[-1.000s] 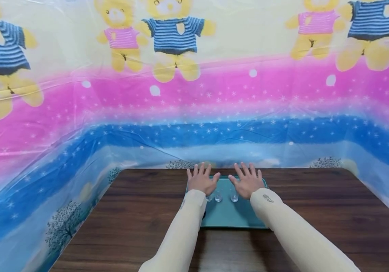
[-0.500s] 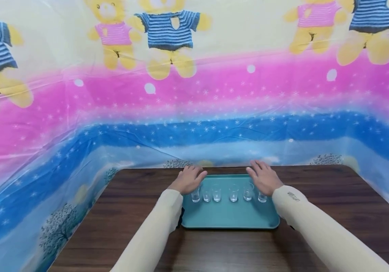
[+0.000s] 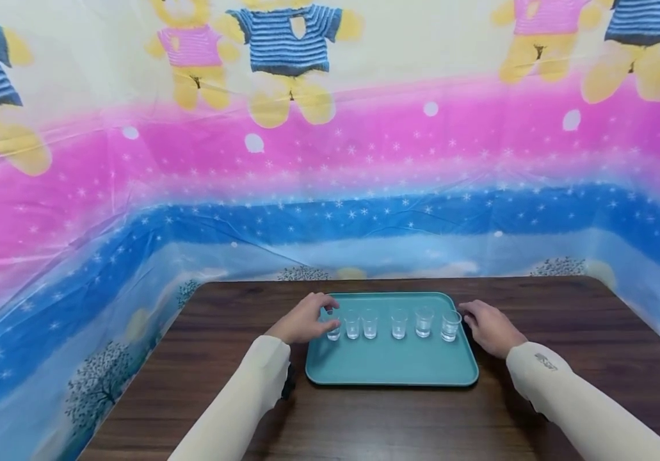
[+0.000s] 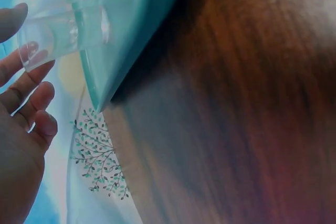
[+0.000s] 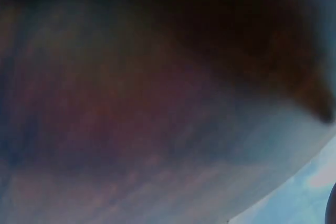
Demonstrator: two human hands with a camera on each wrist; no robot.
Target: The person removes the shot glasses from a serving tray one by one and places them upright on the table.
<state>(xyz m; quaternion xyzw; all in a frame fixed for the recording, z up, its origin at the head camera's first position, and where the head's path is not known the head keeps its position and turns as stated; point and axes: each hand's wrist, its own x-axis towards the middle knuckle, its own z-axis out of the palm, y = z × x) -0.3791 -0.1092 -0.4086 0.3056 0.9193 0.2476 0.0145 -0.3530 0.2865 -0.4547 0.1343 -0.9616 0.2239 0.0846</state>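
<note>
Several small clear cups, each with some clear liquid in the bottom, stand upright in a row on a teal tray (image 3: 393, 366). My left hand (image 3: 302, 320) is at the leftmost cup (image 3: 333, 331), its thumb and fingers spread on either side. In the left wrist view, the fingertips (image 4: 46, 90) of that hand lie right at the rim of the cup (image 4: 65, 34). Beyond the tray's right edge, my right hand (image 3: 492, 328) hovers low with fingers loosely bent, their tips close to the rightmost cup (image 3: 450, 326). The right wrist view is dark and blurred.
The tray lies on a dark wood-grain table (image 3: 237, 358) with rounded far corners. Behind the table and along its sides hangs a printed curtain (image 3: 330, 224) with bears and snowflakes.
Both hands have moved apart and down from above the tray, the left to the leftmost cup and the right past the tray's right edge. The cups have come into full view.
</note>
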